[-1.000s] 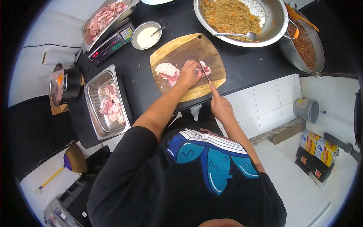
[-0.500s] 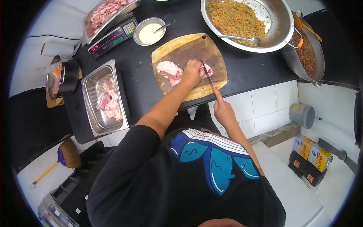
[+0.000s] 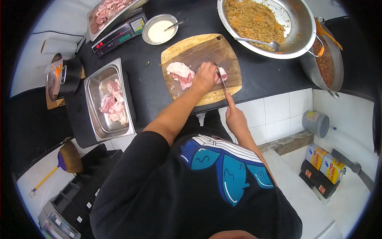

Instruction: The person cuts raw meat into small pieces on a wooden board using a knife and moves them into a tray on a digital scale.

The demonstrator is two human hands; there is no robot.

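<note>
On the wooden cutting board (image 3: 191,46) lies raw meat, a pale fatty piece (image 3: 181,73) at the left and a smaller pink piece (image 3: 223,74) at the right. My left hand (image 3: 205,77) presses down between them with bent fingers, gripping meat that it mostly covers. Just right of those fingertips, the knife (image 3: 223,84) stands with its blade against the meat, pointing away from me. My right hand (image 3: 236,119) is closed round the knife's handle, off the board's near edge.
Left of the board sits a perforated metal tray (image 3: 89,95) holding raw meat. Behind are a scale (image 3: 119,36) carrying another meat tray, and a bowl of white liquid (image 3: 160,32) with a spoon. A big basin (image 3: 296,49) of shredded food and a pot (image 3: 337,67) stand at the right.
The view has shifted slightly. Both hands keep nearly the same place; the knife blade sits at a slightly different angle beside the left fingertips.
</note>
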